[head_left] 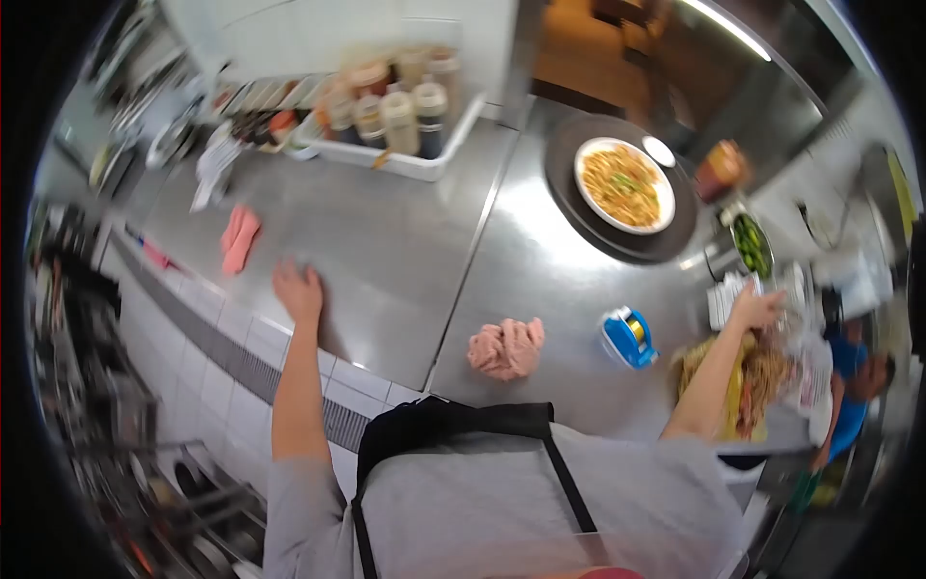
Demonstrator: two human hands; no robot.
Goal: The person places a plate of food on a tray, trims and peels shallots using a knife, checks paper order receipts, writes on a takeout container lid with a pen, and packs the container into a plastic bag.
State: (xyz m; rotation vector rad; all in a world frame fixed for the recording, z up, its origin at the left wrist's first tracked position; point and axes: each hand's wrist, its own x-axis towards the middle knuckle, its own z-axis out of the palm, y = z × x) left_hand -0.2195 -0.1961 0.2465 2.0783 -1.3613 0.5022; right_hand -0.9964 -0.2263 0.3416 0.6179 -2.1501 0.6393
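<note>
At three o'clock from the middle of the view, on the right side of the worktop point(598, 289), the right hand point(755, 309) reaches over a crowded corner. Its fingers look partly spread, but blur hides whether they pinch anything; I cannot tell. Nearest them, toward nine o'clock from that hand, lies a white stack point(723, 301) that looks like folded paper; whether they touch it is unclear. Such a stack should be light and limp, quick to crease or soak up wet, so a pinch on a free edge would suit it better than a squeeze. Toward two o'clock from the same hand sits clear plastic point(796, 289), probably thin, slippery and easily crushed, best taken by a rim or fold. At six o'clock from it, partly behind the forearm, a heap of bagged food point(755, 386) seems soft and uneven in weight; gathered wrapping above, with a palm beneath, would spread the load. A metal container of green pieces point(751, 244) stands at twelve o'clock from the hand, likely stiff and smooth, with its rim the natural hold.

At nine o'clock, the left hand point(297, 292) rests on the worktop, fingers slightly apart and holding nothing visible, near a pink cloth point(239, 238).
</note>
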